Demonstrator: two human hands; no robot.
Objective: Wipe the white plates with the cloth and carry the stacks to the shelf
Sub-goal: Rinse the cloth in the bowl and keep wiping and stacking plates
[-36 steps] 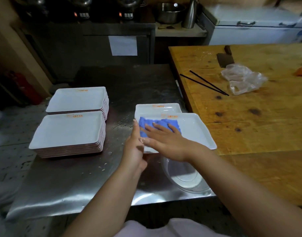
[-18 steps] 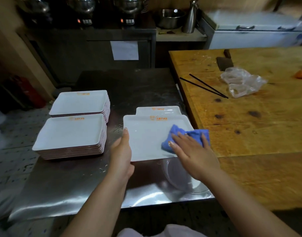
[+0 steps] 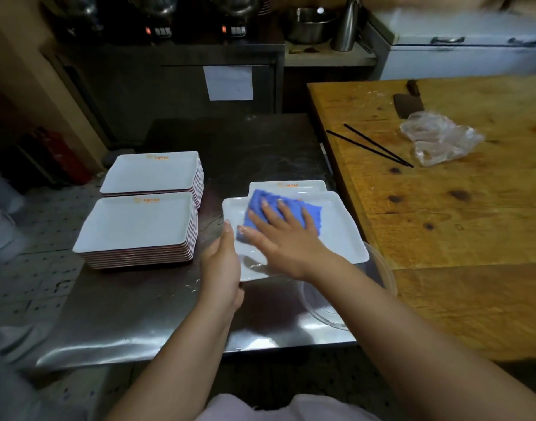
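A white rectangular plate (image 3: 339, 235) is held tilted above the steel table. My left hand (image 3: 222, 268) grips its near-left edge, thumb on top. My right hand (image 3: 283, 235) presses a blue cloth (image 3: 262, 203) flat against the plate's upper left part, fingers spread and straight. Behind it lies another white plate (image 3: 303, 186) with an orange logo. Two stacks of white plates stand at the left: a near stack (image 3: 139, 229) and a far stack (image 3: 154, 173).
A clear glass bowl (image 3: 336, 308) sits under the held plate at the steel table's (image 3: 145, 317) front right. The wooden table (image 3: 458, 223) to the right holds black chopsticks (image 3: 370, 144), a crumpled plastic bag (image 3: 440, 138) and a cleaver (image 3: 408, 103).
My right hand has swept the blue cloth from the plate's right edge back to its upper left. The plate has shifted slightly right in my left hand.
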